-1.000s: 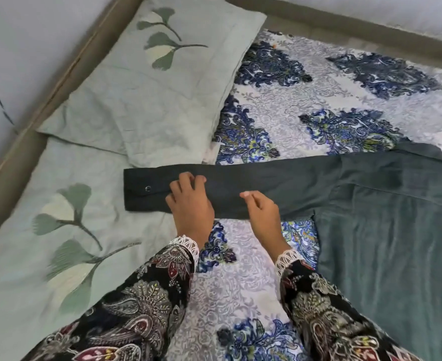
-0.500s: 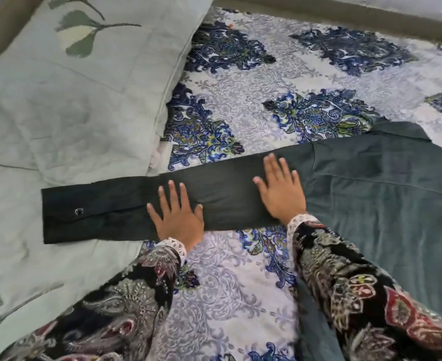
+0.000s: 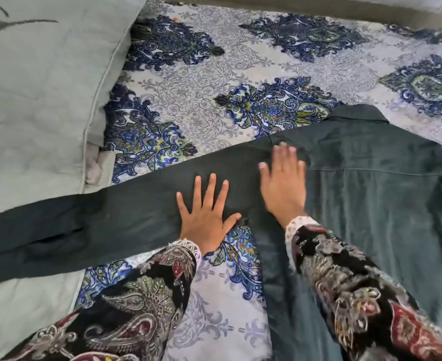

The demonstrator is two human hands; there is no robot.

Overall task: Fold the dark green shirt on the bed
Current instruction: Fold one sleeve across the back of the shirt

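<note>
Beside the shoulder seam, the left hand (image 3: 205, 217) and right hand (image 3: 283, 183) lie flat, fingers straight, gripping nothing, pressing the dark green shirt (image 3: 376, 194) sleeve (image 3: 115, 214) smooth, probably ahead of folding.

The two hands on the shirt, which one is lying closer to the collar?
The right hand, flat near the shoulder seam of the dark green shirt; the left hand lies farther out on the sleeve.
</note>
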